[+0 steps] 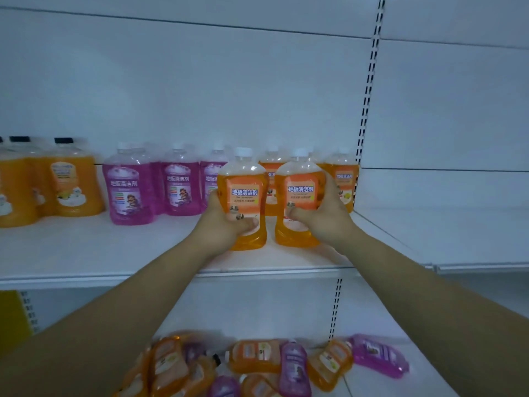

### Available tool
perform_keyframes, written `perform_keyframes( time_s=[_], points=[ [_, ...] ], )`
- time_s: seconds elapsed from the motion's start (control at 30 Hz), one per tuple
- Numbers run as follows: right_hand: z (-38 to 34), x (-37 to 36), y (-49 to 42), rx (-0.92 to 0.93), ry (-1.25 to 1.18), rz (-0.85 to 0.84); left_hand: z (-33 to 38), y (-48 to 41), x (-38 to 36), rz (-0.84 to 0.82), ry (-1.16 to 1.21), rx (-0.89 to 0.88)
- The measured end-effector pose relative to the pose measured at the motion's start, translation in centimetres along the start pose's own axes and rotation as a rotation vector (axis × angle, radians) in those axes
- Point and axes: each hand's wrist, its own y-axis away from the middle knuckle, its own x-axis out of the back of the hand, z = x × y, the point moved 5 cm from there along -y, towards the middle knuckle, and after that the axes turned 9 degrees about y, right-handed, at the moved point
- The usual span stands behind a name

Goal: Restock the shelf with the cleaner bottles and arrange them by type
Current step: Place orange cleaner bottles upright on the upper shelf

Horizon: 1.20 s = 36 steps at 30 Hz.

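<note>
My left hand [226, 222] grips an upright orange cleaner bottle [243, 179] with a white cap, and my right hand [326, 216] grips a second one [297, 181] beside it. Both bottles stand on the white shelf [114, 253], in front of more orange bottles [343, 173] at the back right. Purple cleaner bottles [128, 187] stand in a group to the left of them. Farther left stand black-capped orange-yellow bottles [74, 184]. On the lower shelf, a loose pile of orange and purple bottles [257, 359] lies on its side.
A slotted upright post [366, 110] ends this shelf bay at the right. Beyond it runs another white shelf [458, 239]. The white back panel [200, 81] rises behind the bottles. A yellow object [11, 316] shows at the lower left edge.
</note>
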Motion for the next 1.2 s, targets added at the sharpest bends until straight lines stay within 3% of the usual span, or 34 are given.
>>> perform_keyframes(
  time_s=[0.43, 1.0, 1.2],
  points=[
    [1.6, -3.1, -5.9, 0.031, 0.246, -0.158, -0.7, 0.5, 0.8, 0.296, -0.066, 0.018],
    [1.9, -5.0, -6.7, -0.026, 0.328, -0.062, -1.0, 0.0, 0.7, 0.251, 0.027, 0.021],
    [1.3, -5.1, -6.8, -0.083, 0.278, -0.118, -1.1, -0.2, 0.5, 0.209, 0.045, 0.040]
  ],
)
